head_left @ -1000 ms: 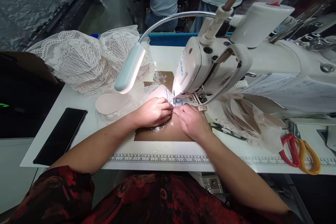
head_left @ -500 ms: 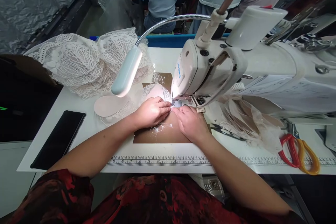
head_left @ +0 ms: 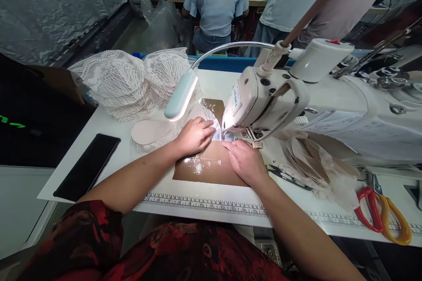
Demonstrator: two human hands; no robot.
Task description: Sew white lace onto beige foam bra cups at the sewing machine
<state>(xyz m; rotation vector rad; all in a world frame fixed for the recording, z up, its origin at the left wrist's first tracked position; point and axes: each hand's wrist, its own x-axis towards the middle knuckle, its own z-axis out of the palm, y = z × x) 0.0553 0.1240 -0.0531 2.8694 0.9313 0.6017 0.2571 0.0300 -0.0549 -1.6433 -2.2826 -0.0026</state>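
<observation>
- The lace-edged piece point(head_left: 211, 117) is placed on the desk point(head_left: 211, 80), partly under the left hand point(head_left: 197, 136) and beside the needle area of the sewing machine point(head_left: 249, 92).
- The piece is pressed from above by the left fingers, loosely bent; whether any cloth is pinched cannot be told.
- The right hand point(head_left: 245, 161) is rested on the brown sheet point(head_left: 211, 171), its index finger pointed towards the presser foot; whether cloth is gripped by its fingers cannot be told.
- The needle area is overhung by the machine's head, with a lamp point(head_left: 181, 95) set to its left.
</observation>
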